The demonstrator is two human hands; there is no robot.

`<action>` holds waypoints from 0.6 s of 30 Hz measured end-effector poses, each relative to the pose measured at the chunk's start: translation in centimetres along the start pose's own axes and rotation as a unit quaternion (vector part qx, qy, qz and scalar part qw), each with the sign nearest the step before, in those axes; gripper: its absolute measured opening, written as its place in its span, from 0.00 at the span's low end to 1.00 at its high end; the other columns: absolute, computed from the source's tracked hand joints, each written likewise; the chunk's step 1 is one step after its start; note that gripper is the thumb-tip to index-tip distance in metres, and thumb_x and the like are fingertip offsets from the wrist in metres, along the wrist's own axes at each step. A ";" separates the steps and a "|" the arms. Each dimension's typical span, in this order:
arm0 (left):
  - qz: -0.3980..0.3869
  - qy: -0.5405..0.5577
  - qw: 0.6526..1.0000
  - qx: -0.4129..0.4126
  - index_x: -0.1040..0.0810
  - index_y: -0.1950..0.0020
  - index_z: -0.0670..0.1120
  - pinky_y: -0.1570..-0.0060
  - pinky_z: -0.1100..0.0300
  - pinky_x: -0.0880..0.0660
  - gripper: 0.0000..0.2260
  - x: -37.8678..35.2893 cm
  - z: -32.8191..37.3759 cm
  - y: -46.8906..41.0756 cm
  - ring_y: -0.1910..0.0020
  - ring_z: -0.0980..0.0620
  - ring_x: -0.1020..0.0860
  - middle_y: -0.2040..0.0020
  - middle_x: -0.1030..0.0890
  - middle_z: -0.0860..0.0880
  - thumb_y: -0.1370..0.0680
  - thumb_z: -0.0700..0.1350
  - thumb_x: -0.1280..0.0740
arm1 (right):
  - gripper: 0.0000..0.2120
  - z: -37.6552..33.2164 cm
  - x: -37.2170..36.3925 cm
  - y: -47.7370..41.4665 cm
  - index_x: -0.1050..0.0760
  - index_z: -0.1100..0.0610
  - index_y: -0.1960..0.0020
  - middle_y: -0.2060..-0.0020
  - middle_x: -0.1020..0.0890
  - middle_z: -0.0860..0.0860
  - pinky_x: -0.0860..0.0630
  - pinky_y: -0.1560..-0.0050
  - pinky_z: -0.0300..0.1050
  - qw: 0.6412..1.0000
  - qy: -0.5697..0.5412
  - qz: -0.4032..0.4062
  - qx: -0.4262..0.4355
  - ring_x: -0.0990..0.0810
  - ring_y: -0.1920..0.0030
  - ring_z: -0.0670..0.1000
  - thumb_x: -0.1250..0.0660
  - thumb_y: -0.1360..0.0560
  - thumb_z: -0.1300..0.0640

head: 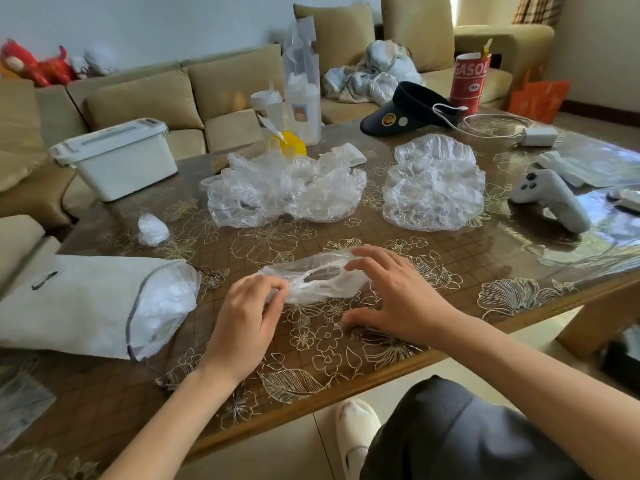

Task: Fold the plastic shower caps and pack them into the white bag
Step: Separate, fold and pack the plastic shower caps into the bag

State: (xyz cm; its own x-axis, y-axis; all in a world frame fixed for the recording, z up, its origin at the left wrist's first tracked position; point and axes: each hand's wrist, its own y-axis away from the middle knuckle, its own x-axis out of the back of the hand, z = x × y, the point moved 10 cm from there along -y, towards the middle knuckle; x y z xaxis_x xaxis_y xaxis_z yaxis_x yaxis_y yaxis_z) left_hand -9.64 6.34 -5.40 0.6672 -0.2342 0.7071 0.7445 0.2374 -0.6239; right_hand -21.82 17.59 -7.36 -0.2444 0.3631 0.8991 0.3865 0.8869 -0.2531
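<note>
While its left end is pinched by the left hand [249,306] and its right end touched by the spread right hand [391,292], the shower cap [329,289] is held stretched, evidently for folding, on the bench [502,258], long axis left to right, beside the white bag [69,306], whose mouth is turned towards it.

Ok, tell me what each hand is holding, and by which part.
The left hand pinches the shower cap at its left end. The right hand holds nothing: its spread fingers only touch the cap's right end.
</note>
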 end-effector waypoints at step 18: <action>-0.117 -0.110 0.985 -0.066 0.18 0.47 0.43 0.61 0.54 0.20 0.19 -0.7 -0.7 0.4 0.62 0.50 0.17 0.59 0.16 0.48 0.35 0.31 0.24 | 0.12 0.6 2.3 -1.7 0.19 0.63 0.48 0.51 0.18 0.56 0.24 0.50 0.33 0.995 -0.084 0.053 0.032 0.22 0.54 0.51 0.31 0.30 0.71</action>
State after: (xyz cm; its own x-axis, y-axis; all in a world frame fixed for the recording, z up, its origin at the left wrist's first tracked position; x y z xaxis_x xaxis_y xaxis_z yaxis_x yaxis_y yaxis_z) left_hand -9.82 5.93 -6.38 0.4677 -0.0536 0.8822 0.8830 0.0725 -0.4637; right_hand -23.60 17.11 -5.12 -0.3533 0.4926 0.7953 0.3618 0.8559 -0.3695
